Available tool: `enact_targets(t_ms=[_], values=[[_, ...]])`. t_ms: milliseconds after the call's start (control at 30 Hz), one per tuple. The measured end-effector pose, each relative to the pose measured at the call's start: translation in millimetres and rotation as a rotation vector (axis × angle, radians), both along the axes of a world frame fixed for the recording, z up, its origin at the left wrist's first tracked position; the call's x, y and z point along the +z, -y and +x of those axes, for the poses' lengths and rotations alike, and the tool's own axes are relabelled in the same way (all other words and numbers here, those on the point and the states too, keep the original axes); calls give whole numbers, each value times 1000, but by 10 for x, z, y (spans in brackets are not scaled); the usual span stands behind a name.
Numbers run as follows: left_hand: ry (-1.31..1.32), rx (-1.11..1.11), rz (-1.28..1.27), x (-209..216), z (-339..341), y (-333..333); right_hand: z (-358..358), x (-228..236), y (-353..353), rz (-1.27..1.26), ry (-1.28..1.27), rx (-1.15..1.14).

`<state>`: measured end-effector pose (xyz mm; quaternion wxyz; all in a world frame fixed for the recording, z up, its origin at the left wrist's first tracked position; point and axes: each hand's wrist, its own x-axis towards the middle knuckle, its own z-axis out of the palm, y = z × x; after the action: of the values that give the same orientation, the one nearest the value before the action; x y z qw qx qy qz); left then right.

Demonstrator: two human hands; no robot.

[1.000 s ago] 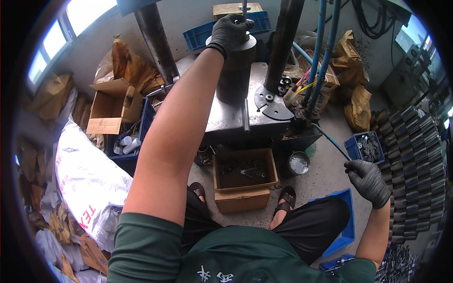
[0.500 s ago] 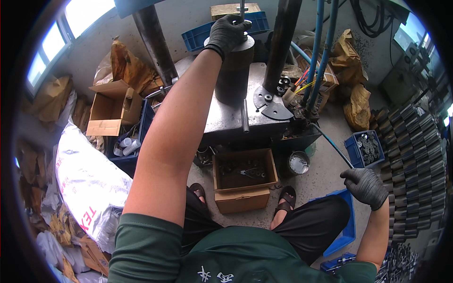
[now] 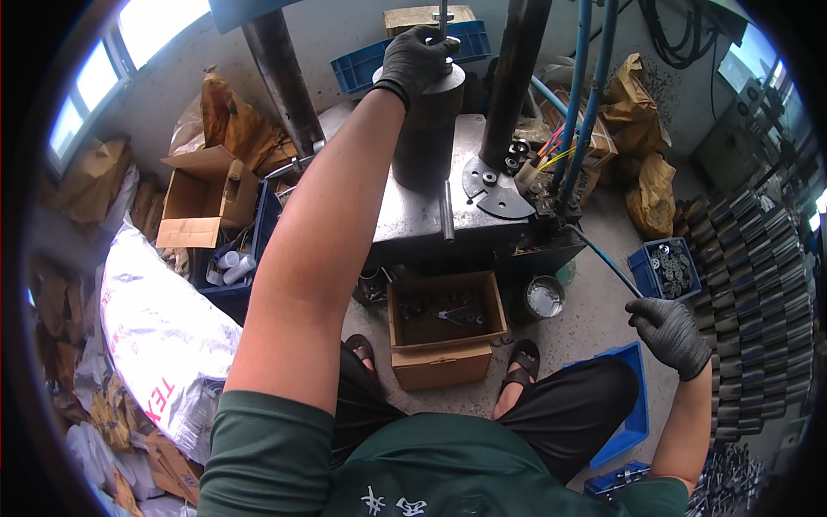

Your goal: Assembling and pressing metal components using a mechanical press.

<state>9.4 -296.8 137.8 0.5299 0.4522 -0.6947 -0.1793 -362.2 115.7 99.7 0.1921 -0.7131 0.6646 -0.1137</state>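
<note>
My left hand, in a dark grey glove, reaches out to the top of an upright dark metal cylinder. Its fingers curl round a small metal piece on the cylinder's pale top face, just under a thin vertical rod; the palm side is hidden. The cylinder stands on a steel press table. At the right, my gloved right hand is closed on the end of a long lever, which slopes down from the press's valve block. A short steel bar stands against the cylinder's front.
Dark posts flank the cylinder. A slotted metal disc lies on the table's right. Below are a cardboard box with pliers and a metal can. Stacked metal tubes line the right; a white sack leans at left.
My right hand has risen slightly, and the lever's end with it. The left hand keeps its place on top of the cylinder.
</note>
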Motion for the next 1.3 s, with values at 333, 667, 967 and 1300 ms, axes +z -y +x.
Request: enact_targets(t_ms=[333,667,967,1300], values=[[-35,-68,85,-17,61,164,42,-24,21,-251,31,-76],[-209,-258,159,-51,-27,133,-223,745,1682,-953,-124,-179],[-7,-217,27,-6,-89,138,-434,1060,2295,-789,-323,-323],[60,-143,-552,-351,61,-280,-81,945,1964,-838,-515,-305]])
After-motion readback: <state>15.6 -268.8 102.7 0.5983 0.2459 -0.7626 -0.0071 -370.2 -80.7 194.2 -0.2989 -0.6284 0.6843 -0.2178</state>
